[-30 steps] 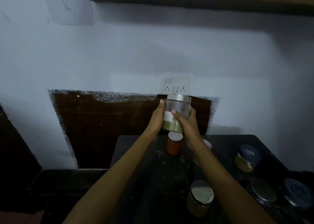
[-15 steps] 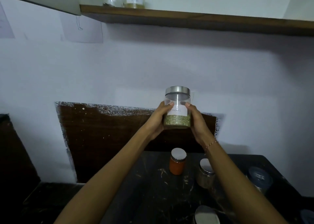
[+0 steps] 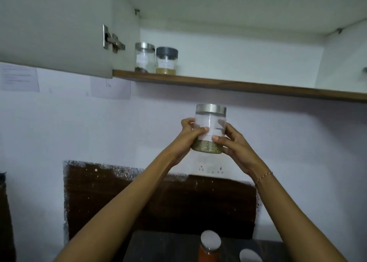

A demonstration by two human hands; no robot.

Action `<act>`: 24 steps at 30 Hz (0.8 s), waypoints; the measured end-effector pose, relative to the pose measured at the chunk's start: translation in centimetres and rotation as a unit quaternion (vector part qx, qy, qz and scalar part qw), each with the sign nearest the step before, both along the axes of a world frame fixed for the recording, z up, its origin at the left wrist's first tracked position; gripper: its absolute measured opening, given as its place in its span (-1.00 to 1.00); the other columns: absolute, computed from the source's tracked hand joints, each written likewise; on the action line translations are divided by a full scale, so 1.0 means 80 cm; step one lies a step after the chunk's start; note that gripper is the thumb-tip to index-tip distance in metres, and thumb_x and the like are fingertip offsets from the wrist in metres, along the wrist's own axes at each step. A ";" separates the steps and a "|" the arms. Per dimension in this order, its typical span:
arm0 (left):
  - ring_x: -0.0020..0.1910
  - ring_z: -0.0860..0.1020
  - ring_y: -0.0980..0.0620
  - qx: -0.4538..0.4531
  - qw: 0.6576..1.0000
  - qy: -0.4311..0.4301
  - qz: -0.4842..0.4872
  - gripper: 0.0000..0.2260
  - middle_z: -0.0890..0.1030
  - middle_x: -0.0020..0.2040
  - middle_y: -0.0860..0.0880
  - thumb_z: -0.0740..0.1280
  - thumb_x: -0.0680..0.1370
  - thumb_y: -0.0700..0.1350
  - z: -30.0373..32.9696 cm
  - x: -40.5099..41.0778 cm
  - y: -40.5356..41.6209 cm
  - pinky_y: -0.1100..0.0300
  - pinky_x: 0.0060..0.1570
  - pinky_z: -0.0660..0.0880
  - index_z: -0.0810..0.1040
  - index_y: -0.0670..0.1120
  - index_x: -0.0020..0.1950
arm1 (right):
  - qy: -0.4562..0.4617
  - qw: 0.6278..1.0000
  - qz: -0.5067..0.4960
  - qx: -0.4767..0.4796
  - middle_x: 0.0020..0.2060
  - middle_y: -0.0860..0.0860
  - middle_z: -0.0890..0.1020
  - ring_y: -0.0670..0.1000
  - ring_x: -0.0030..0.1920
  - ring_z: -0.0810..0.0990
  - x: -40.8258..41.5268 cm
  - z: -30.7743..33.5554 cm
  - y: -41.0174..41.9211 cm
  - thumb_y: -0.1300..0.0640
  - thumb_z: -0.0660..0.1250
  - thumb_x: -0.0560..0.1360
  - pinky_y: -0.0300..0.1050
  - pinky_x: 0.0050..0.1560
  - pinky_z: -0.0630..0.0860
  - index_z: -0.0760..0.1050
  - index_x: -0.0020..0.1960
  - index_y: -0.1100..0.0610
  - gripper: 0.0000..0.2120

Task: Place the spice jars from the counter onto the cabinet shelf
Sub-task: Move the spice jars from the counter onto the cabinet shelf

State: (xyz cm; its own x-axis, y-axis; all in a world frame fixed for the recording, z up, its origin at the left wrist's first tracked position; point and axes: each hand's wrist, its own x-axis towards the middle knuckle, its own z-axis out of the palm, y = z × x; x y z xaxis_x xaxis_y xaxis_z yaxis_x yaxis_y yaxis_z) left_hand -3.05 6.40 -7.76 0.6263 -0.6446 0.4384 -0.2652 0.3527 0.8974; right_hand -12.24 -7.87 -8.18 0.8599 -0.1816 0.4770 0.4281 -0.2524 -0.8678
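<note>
A clear spice jar (image 3: pixel 210 120) with a steel lid, a white label and green spice at its bottom is held upright in mid-air, below the cabinet shelf (image 3: pixel 228 84). My left hand (image 3: pixel 189 135) grips its left side and my right hand (image 3: pixel 231 142) grips its right side. Two jars stand at the shelf's left end: a steel-lidded jar (image 3: pixel 145 58) and a dark-lidded jar (image 3: pixel 166 63) with yellow spice. On the dark counter (image 3: pixel 158 247) below stand a red-spice jar (image 3: pixel 210 246) and another jar's lid (image 3: pixel 250 256).
The open cabinet door (image 3: pixel 55 27) hangs at the upper left with its hinge (image 3: pixel 112 40) showing. The shelf has bare room right of the two jars. A wall socket (image 3: pixel 211 169) sits behind my wrists, above a dark wooden panel (image 3: pixel 158 198).
Both hands have raised the green-spice jar from just above the counter toward the shelf. My view tilted up, bringing the open cabinet and its two jars into sight.
</note>
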 end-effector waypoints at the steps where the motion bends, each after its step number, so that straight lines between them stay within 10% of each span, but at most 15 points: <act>1: 0.10 0.48 0.03 -0.008 0.999 -0.030 0.023 -0.62 0.37 0.19 -0.05 0.29 0.55 -0.11 0.019 0.003 0.001 0.16 0.06 0.53 0.17 -0.02 0.27 | -0.019 1.000 -0.004 0.000 0.26 0.05 0.50 0.04 0.23 0.52 0.002 0.017 0.001 0.06 0.41 0.33 -0.08 0.10 0.57 0.27 0.41 0.05 -0.31; 15: -0.06 0.53 0.03 -0.087 0.970 -0.148 0.174 -0.52 0.48 -0.07 -0.06 0.38 0.50 -0.08 0.232 0.091 -0.017 0.24 -0.13 0.51 0.33 -0.09 0.38 | -0.096 0.991 -0.050 -0.083 0.13 0.02 0.56 -0.08 0.04 0.59 0.104 0.252 -0.008 0.21 0.41 0.43 -0.26 -0.12 0.55 0.29 0.36 0.10 -0.45; 24: 0.14 0.54 -0.13 -0.049 0.965 0.006 0.258 -0.68 0.55 0.18 -0.18 0.40 0.49 -0.19 0.256 0.184 -0.057 -0.01 0.20 0.51 0.48 -0.21 0.22 | 0.031 0.991 -0.079 -0.108 0.27 0.14 0.48 0.13 0.21 0.48 0.217 0.281 -0.034 0.23 0.32 0.50 0.00 0.13 0.45 0.25 0.39 0.13 -0.50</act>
